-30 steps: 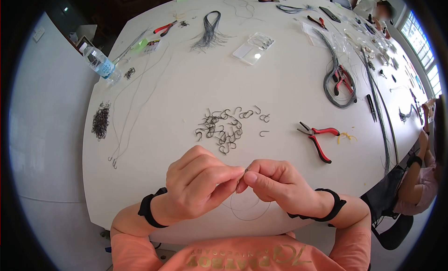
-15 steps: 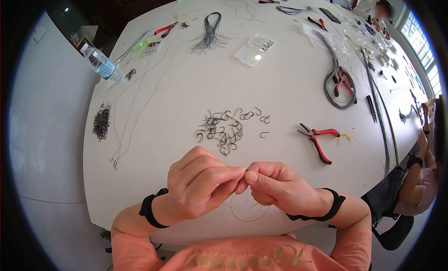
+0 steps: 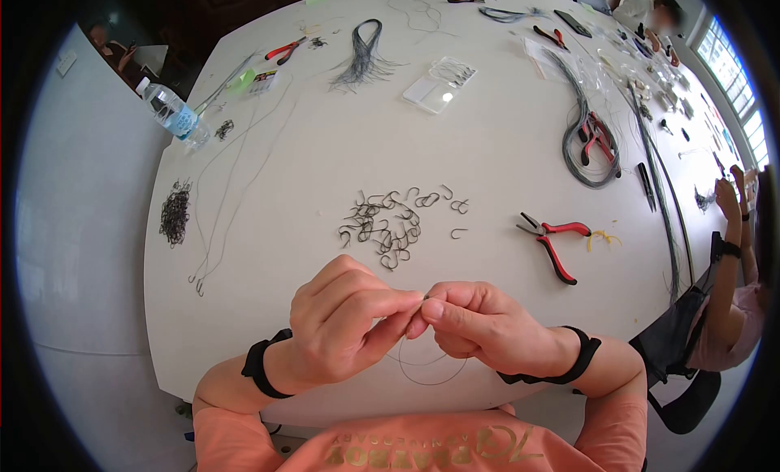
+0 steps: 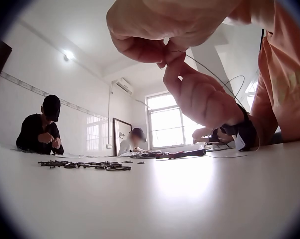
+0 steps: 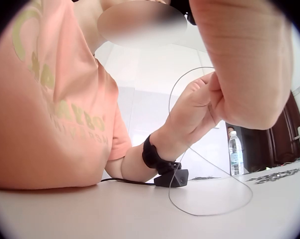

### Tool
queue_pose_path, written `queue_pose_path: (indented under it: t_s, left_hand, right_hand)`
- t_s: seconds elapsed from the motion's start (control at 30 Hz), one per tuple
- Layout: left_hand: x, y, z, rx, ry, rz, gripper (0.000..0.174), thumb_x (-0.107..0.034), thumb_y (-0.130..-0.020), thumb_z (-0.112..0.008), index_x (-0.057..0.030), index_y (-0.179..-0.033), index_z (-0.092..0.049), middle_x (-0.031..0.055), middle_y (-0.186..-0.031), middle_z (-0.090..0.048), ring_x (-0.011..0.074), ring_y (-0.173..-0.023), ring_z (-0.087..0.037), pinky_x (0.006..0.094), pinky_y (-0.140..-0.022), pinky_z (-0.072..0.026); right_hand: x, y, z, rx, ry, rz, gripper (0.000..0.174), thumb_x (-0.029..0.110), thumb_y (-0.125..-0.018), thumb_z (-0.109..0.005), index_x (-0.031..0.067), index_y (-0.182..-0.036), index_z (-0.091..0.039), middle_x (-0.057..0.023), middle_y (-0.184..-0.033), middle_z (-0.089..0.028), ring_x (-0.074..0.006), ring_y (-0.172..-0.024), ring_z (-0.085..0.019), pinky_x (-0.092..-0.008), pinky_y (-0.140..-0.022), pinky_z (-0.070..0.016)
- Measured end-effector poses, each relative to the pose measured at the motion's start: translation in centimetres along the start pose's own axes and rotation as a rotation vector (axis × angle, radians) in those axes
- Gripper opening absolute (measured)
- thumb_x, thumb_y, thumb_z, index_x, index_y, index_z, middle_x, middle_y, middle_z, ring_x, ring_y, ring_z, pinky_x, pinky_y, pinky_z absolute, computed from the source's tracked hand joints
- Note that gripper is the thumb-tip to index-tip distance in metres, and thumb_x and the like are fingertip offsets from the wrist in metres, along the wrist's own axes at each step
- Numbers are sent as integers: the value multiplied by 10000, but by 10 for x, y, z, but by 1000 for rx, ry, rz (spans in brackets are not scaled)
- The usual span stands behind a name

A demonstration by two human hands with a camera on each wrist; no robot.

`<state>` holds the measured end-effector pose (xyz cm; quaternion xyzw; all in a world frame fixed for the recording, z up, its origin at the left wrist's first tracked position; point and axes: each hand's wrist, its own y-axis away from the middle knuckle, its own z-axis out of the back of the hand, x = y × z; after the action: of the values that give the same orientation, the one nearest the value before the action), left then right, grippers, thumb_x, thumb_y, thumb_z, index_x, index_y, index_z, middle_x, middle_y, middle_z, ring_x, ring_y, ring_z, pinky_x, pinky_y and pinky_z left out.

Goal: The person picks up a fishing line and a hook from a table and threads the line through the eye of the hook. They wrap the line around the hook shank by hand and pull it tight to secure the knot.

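Observation:
My left hand [image 3: 345, 322] and right hand [image 3: 487, 322] meet fingertip to fingertip above the near part of the table. Between the pinched thumbs and forefingers shows a tiny dark tip [image 3: 426, 298], like a fish hook's end, the rest hidden by the fingers. From the fingers a thin grey fishing line [image 3: 431, 384] hangs in loose loops, seen larger in the right wrist view, where the line [image 5: 209, 215] droops close over the tabletop. Just beyond the hands lies a loose pile of dark fish hooks [image 3: 398, 243].
Red-handled pliers [image 3: 555, 253] lie open at right, near yellow scraps [image 3: 603, 238]. At left are a denser dark pile [image 3: 175, 216], hooks on long lines [image 3: 200, 287] and a water bottle [image 3: 175, 113]. A clear plastic box [image 3: 439, 86] and line bundles [image 3: 366, 58] lie farther back. Other people sit around the table.
My hands keep nearly the same pinch, with only slight finger movement. The person at the right edge has raised their hands, and someone now shows in the doorway at upper left.

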<state>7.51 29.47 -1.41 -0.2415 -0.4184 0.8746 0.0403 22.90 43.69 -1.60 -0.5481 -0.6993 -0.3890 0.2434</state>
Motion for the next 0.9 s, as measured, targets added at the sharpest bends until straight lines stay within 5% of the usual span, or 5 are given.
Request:
queue_pose_path:
  t_s: [0.43, 0.9]
  left_hand:
    - [0, 2, 3, 63, 160, 174, 187, 84, -767, -747, -33, -890, -668, 43, -768, -629, 156, -636, -546, 270, -552, -404]
    - [0, 0, 4, 54, 157, 164, 191, 88, -770, -747, -27, -899, -665, 48, -777, -636, 157, -650, -565, 271, -559, -417]
  right_hand:
    - [4, -2, 2, -17, -74, -48, 321, 308, -1089, -466, 60, -1005, -652, 80, -559, -268, -71, -517, -202, -266, -517, -216]
    - [1, -3, 2, -24, -79, -69, 392, 430, -1052, -528, 79, -920, -643, 88, -544, -284, -55, -514, -199, -258, -497, -199]
